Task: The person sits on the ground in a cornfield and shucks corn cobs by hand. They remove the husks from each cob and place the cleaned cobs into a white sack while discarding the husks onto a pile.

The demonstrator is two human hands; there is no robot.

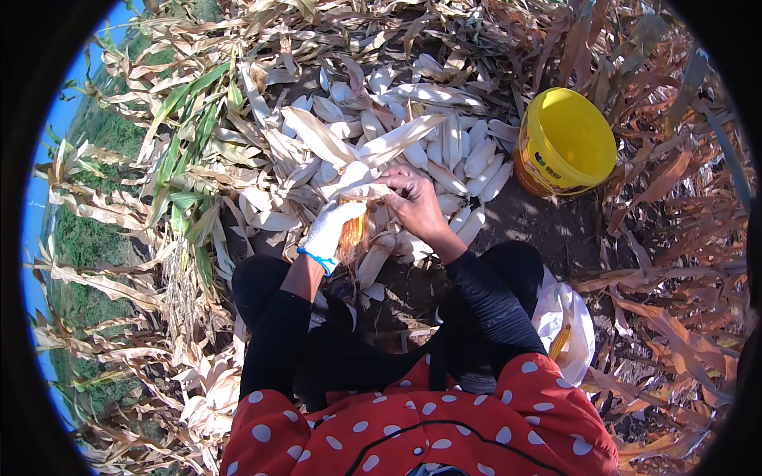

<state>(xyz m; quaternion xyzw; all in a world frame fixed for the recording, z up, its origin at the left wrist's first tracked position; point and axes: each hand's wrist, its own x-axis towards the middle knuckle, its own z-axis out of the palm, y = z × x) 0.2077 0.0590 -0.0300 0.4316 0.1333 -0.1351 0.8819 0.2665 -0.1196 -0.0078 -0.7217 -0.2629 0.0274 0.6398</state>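
Observation:
An ear of corn is in my left hand, which wears a white knit glove with a blue cuff. Orange-yellow kernels and brown silk show at its lower end, while pale dry husk leaves still wrap and fan out from the upper end. My bare right hand pinches a piece of the husk beside the ear with thumb and fingers. Beneath and beyond both hands lies a heap of corn ears in pale husks.
A yellow plastic bucket stands to the right of the heap. A white plastic bag with a bare corn cob in it lies by my right knee. Dry corn stalks surround the spot, with some green leaves at left.

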